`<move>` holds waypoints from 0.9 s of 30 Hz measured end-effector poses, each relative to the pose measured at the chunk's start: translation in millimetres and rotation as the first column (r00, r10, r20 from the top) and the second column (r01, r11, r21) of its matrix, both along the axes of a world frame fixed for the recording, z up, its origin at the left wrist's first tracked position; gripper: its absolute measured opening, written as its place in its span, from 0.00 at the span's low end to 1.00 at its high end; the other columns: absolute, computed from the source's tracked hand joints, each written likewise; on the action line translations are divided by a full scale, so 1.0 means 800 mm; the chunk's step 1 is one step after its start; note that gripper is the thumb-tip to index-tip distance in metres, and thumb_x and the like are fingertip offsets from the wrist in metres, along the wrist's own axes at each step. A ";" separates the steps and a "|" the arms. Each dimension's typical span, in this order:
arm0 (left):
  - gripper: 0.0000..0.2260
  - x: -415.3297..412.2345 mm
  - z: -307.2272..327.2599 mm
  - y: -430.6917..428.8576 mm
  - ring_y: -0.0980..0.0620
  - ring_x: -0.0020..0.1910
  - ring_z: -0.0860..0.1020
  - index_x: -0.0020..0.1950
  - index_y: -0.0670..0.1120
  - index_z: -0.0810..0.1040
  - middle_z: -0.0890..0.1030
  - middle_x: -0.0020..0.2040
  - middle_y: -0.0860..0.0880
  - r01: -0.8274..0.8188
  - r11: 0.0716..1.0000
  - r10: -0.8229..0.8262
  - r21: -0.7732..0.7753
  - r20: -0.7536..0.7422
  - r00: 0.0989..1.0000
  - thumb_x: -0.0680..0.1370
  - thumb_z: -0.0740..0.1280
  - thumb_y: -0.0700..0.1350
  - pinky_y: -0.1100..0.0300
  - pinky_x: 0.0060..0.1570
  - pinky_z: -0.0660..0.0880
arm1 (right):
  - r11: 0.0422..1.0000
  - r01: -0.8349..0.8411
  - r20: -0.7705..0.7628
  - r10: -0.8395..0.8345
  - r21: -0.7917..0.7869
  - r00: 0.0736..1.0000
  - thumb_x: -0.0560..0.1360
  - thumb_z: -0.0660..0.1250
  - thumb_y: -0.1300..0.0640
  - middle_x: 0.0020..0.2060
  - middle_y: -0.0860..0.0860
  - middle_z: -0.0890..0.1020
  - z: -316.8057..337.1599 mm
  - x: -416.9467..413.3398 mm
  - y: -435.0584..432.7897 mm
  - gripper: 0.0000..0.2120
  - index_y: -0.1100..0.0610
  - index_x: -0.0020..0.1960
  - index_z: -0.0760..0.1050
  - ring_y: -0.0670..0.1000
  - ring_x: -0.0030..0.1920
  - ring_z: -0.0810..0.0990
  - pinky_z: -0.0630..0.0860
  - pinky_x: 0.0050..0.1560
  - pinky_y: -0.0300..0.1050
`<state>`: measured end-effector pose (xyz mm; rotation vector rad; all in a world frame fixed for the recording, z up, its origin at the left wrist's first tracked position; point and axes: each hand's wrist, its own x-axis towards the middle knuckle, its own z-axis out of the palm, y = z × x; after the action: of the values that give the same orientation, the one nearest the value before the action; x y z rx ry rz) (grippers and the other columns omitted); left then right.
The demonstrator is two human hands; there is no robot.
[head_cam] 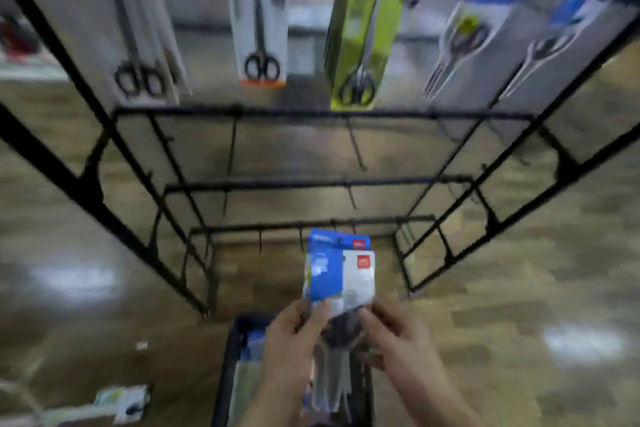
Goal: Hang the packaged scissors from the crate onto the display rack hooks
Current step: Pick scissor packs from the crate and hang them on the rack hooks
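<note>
The frame is blurred by motion. My left hand and my right hand both grip the lower part of a stack of packaged scissors with blue and white cards, held upright above the dark crate. More packages lie inside the crate, mostly hidden by my arms. The top of the stack reaches the lowest bar of the black display rack, close to its bare hooks. Several scissor packages hang on the top row, among them a green one and an orange-edged one.
A wooden floor surrounds the rack. A loose package lies on the floor at the lower left beside a pale cord. The rack's side frames slant outward on the left and right. A red item sits on a shelf at the far left.
</note>
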<state>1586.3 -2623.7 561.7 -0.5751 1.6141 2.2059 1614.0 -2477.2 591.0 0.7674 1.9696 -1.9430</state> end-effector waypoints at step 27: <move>0.11 -0.018 0.335 0.212 0.49 0.37 0.83 0.43 0.49 0.80 0.86 0.41 0.44 -0.079 0.984 0.008 -0.159 -0.402 0.916 0.81 0.67 0.36 0.43 0.50 0.80 | 0.832 0.319 -0.324 -0.487 -0.454 0.811 0.81 0.61 0.67 0.41 0.62 0.82 0.262 0.013 0.318 0.06 0.61 0.49 0.76 0.55 0.36 0.81 0.81 0.39 0.48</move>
<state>1571.8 -2454.2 829.7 -0.2066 2.0277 2.3435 1624.4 -2222.9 800.7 0.7522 1.6187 -2.8653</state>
